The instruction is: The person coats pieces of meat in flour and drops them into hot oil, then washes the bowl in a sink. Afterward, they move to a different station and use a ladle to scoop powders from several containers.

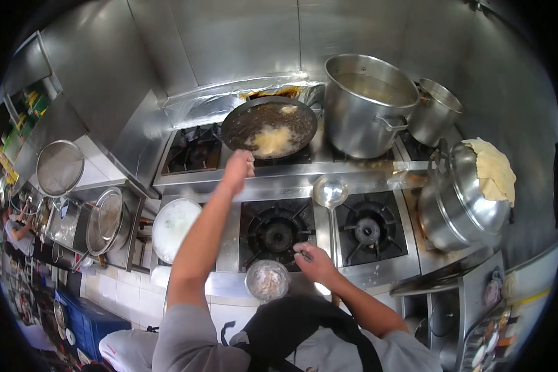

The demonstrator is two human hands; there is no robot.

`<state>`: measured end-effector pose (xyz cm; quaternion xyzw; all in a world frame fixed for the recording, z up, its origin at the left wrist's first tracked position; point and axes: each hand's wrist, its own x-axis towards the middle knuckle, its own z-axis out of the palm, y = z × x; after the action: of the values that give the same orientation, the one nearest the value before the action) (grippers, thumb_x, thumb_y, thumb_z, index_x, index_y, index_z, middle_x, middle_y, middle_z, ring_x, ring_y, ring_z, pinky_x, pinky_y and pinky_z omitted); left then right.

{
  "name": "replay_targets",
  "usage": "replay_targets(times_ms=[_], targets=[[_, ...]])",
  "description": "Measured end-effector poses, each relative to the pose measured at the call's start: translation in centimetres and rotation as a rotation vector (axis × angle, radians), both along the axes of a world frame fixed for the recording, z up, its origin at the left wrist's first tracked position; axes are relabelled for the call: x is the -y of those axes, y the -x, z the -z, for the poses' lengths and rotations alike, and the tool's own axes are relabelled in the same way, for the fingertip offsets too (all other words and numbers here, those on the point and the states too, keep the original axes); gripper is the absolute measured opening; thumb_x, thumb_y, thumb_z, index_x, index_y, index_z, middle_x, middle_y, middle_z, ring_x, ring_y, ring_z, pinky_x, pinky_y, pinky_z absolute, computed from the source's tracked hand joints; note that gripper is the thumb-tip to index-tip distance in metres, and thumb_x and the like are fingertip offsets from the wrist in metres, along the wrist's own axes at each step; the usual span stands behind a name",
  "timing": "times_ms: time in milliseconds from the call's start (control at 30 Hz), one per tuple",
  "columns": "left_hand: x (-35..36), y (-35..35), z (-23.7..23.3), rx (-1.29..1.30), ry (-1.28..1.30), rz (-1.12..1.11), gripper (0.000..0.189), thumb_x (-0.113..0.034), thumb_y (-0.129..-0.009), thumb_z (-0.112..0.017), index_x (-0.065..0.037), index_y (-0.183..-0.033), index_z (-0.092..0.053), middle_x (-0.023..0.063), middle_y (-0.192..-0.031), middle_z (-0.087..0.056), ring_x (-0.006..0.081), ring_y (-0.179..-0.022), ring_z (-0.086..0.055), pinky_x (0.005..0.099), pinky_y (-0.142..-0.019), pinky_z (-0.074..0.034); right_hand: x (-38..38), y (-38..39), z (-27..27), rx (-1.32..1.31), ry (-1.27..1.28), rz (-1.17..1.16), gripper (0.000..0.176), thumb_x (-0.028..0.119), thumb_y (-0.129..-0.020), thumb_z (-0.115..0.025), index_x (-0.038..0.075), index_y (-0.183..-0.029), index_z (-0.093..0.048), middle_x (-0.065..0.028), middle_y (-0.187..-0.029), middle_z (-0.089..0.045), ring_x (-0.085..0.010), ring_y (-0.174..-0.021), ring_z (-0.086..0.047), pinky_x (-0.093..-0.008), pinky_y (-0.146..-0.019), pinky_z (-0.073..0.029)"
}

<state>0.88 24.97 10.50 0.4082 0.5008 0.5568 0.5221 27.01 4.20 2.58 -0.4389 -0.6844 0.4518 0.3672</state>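
My left hand (240, 168) is stretched forward to the near rim of a dark wok (229, 137), its fingers curled; anything inside them is hidden. Bubbling oil fills the wok, with a pale yellow foaming patch (273, 141) near the hand and a small light piece (289, 109) at the far side. Close to my body, my right hand (317, 265) hovers beside a round bowl (248, 285) of whitish, flour-coated pieces (269, 280). Its thumb and fingers are loosely bent with a dark gap between them. A long-handled ladle (330, 191) lies just beyond this hand.
Two burners (278, 232) sit in front of me. Large steel pots (366, 105) stand at the back right, and a tilted pot (452, 204) with a cloth is on the right. A white-filled basin (170, 229) and strainers (61, 167) are left. Another person (20, 232) stands far left.
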Motion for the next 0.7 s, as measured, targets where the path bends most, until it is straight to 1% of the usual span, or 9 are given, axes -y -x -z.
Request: replay_targets(times_ms=[67,100,133,200,333,400,467,667,700], targets=[[-11.2,5.5,4.4,-0.882,-0.406,0.101,0.017,-0.018,-0.090,-0.052,-0.007,-0.077,-0.054,0.0079,-0.068,-0.056,0.0218,-0.067,-0.058,0.0359,-0.062,-0.047,1.0,-1.8,1.3,0.026,0.029,0.068,0.030,0.017,-0.087,-0.062,-0.001,-0.111,-0.064,-0.0161,-0.111,-0.067,-0.0299,-0.105,-0.064,-0.0363,-0.093,-0.048],[-10.7,4.0,1.3,-1.011,-0.334,0.028,0.011,-0.014,-0.084,-0.054,-0.004,-0.085,-0.059,0.0160,-0.082,-0.060,0.0321,-0.079,-0.060,0.0408,-0.073,-0.048,1.6,-2.6,2.3,0.027,0.029,0.080,0.030,0.017,-0.087,-0.062,-0.001,-0.111,-0.064,-0.0161,-0.111,-0.067,-0.0299,-0.105,-0.064,-0.0363,-0.093,-0.048],[-9.8,2.5,-2.0,-1.139,-0.259,-0.045,0.019,-0.011,-0.079,-0.056,-0.001,-0.093,-0.064,0.0240,-0.097,-0.065,0.0423,-0.091,-0.061,0.0456,-0.085,-0.049,2.2,-3.4,3.4,0.038,0.075,0.100,0.030,0.018,-0.087,-0.062,-0.001,-0.111,-0.064,-0.0164,-0.110,-0.067,-0.0297,-0.104,-0.064,-0.0357,-0.091,-0.049],[-11.4,2.8,-1.8,-1.374,-0.264,0.015,0.017,-0.010,-0.079,-0.059,-0.001,-0.091,-0.065,0.0234,-0.100,-0.066,0.0410,-0.096,-0.062,0.0452,-0.086,-0.050,2.7,-4.7,4.0,0.044,0.132,0.132,0.030,0.018,-0.087,-0.061,-0.001,-0.111,-0.064,-0.0166,-0.110,-0.067,-0.0295,-0.103,-0.064,-0.0352,-0.090,-0.049],[-13.3,2.9,-1.0,-1.593,-0.029,0.149,0.020,-0.010,-0.079,-0.061,-0.005,-0.097,-0.067,0.0235,-0.102,-0.067,0.0363,-0.104,-0.063,0.0432,-0.089,-0.051,4.6,-6.5,2.8,0.092,0.328,0.185,0.031,0.020,-0.087,-0.060,0.001,-0.111,-0.064,-0.0171,-0.102,-0.068,-0.0270,-0.097,-0.066,-0.0332,-0.085,-0.050],[-14.6,3.4,0.6,-1.618,-0.047,0.160,0.021,-0.009,-0.078,-0.061,-0.003,-0.098,-0.067,0.0240,-0.103,-0.066,0.0367,-0.102,-0.063,0.0430,-0.091,-0.050,5.1,-7.1,2.8,0.106,0.395,0.217,0.031,0.020,-0.086,-0.061,0.001,-0.110,-0.065,-0.0158,-0.099,-0.069,-0.0253,-0.092,-0.067,-0.0328,-0.082,-0.051],[-16.2,4.3,1.9,-1.622,-0.058,0.027,0.021,-0.011,-0.077,-0.066,-0.003,-0.096,-0.067,0.0220,-0.102,-0.067,0.0376,-0.100,-0.064,0.0435,-0.088,-0.051,5.3,-7.3,3.2,0.105,0.461,0.237,0.031,0.020,-0.086,-0.060,0.001,-0.110,-0.065,-0.0149,-0.097,-0.069,-0.0241,-0.087,-0.067,-0.0329,-0.079,-0.052],[-12.6,4.8,-5.0,-1.527,-0.184,-0.111,0.024,-0.011,-0.079,-0.063,0.002,-0.099,-0.063,0.0268,-0.102,-0.065,0.0418,-0.101,-0.062,0.0469,-0.089,-0.049,4.4,-6.4,3.9,0.139,0.255,0.169,0.033,0.022,-0.086,-0.062,0.001,-0.111,-0.065,-0.0144,-0.100,-0.069,-0.0235,-0.080,-0.066,-0.0332,-0.076,-0.052],[-11.0,4.7,-6.4,-1.479,-0.304,-0.159,0.023,-0.011,-0.079,-0.063,0.001,-0.098,-0.063,0.0263,-0.100,-0.065,0.0420,-0.099,-0.062,0.0472,-0.088,-0.049,4.1,-5.9,3.8,0.118,0.230,0.130,0.032,0.022,-0.085,-0.064,0.001,-0.110,-0.065,-0.0134,-0.103,-0.068,-0.0218,-0.079,-0.064,-0.0323,-0.075,-0.052]])
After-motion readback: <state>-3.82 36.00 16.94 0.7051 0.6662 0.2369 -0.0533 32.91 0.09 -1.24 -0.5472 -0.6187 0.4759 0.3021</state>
